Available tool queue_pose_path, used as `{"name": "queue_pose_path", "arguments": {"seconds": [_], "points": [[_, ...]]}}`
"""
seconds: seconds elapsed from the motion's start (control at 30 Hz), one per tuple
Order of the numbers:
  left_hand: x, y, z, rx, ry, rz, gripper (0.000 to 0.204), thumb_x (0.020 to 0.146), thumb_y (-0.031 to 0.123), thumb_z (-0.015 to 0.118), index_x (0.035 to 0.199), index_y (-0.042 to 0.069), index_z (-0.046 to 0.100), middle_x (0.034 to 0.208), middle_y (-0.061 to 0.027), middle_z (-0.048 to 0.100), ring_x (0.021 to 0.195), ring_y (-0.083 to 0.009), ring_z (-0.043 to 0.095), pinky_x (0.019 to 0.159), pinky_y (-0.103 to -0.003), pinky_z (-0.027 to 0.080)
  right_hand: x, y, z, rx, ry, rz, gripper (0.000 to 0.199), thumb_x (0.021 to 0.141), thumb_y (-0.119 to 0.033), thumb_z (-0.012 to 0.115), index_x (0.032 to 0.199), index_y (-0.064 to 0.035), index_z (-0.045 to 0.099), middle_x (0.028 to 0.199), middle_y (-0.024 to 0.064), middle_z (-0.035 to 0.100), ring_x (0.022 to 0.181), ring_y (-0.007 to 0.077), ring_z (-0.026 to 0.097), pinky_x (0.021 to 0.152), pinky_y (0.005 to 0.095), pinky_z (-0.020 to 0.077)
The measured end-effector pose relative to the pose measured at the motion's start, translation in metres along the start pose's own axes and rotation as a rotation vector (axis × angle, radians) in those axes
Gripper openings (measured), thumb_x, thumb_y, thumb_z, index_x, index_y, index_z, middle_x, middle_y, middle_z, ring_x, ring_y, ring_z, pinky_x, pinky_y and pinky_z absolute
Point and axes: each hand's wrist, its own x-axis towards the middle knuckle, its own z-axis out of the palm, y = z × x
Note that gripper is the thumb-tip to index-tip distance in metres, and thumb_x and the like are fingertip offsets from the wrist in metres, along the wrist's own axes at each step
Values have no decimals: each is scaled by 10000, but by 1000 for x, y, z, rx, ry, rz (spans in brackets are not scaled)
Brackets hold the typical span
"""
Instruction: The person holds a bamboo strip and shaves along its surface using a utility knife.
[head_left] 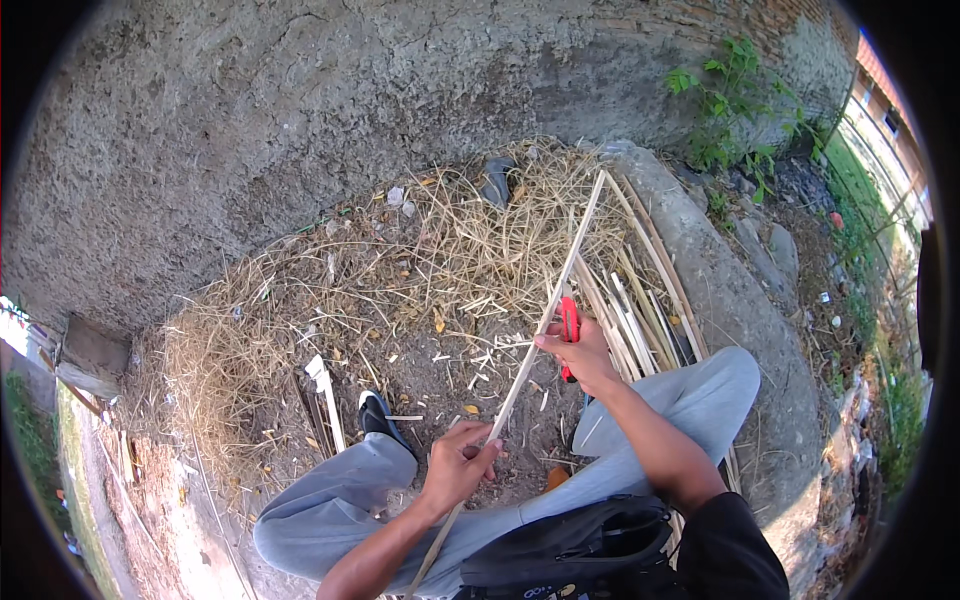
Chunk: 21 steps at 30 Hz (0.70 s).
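A long pale bamboo strip [525,371] runs slantwise in front of me, from the straw at the far side down past my lap. Low on it, my left hand [461,466] has its fingers closed round the strip. My right hand [588,358] grips a red utility knife [570,320] farther up, its thumb against the strip; the blade is hard to make out. Several cut bamboo strips [632,325] lie in a bundle just right of that hand. Small pale shavings [483,362] are scattered on the soil between my feet.
A rough grey wall [330,110] rises ahead, with dry straw [490,240] along its foot. A concrete ledge [745,300] curves along the right, near a green plant [735,105]. A dark shoe-like object [497,182] lies in the straw. A black bag [575,548] rests on my lap.
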Motion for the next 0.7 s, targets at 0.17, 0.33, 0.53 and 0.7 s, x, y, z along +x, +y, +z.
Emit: {"name": "queue_pose_path", "arguments": {"seconds": [0.17, 0.33, 0.53, 0.7], "points": [[1, -6, -2, 73, 16, 50, 254, 968, 37, 669, 1177, -107, 667, 1187, -122, 557, 632, -120, 670, 519, -246, 549, -1, 0, 0, 2, -4, 16, 560, 808, -77, 858, 1271, -22, 547, 962, 61, 703, 817, 101, 667, 725, 269, 531], [6, -7, -3, -12, -21, 13, 255, 969, 40, 667, 1171, -115, 665, 1184, -121, 555, 629, -126, 672, 508, -248, 535, 2, 12, -4, -161, -18, -99, 756, 753, -163, 921, 1351, 5, 489, 1003, 51, 647, 728, 84, 597, 711, 266, 531], [8, -8, -6, -68, -35, -36, 258, 976, 53, 663, 1174, -112, 665, 1178, -117, 549, 628, -129, 675, 509, -247, 533, -3, 14, 3, -249, -25, -124, 1050, 663, -107, 972, 1466, -8, 302, 1054, 47, 587, 770, 75, 558, 696, 232, 507], [11, -10, -6, -70, -72, -82, 271, 996, 90, 649, 1193, -97, 646, 1158, -114, 572, 631, -128, 676, 519, -255, 542, -6, 8, 2, -213, -78, -122, 1155, 671, -264, 975, 1507, 55, 246, 1079, 70, 598, 791, 88, 569, 748, 254, 515]]}}
